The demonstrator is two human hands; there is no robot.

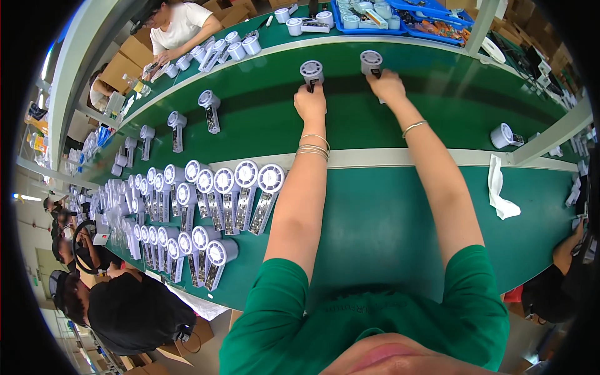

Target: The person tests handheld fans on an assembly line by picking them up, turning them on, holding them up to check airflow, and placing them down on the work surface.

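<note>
Both my arms stretch forward over the green belt. My left hand is closed around the handle of a pale lavender handheld fan, its round head pointing away from me. To its right, my right hand grips the handle of a second handheld fan. My fingers cover most of both handles. Further left on the belt lies another fan with its handle open and a circuit board showing. Two rows of similar fans lie on the bench to my left.
A white cloth or tissue lies on the bench at right, near a single fan on the belt. White frame posts rise at both sides. Across the belt are blue trays of parts and a co-worker. Other people sit left and right.
</note>
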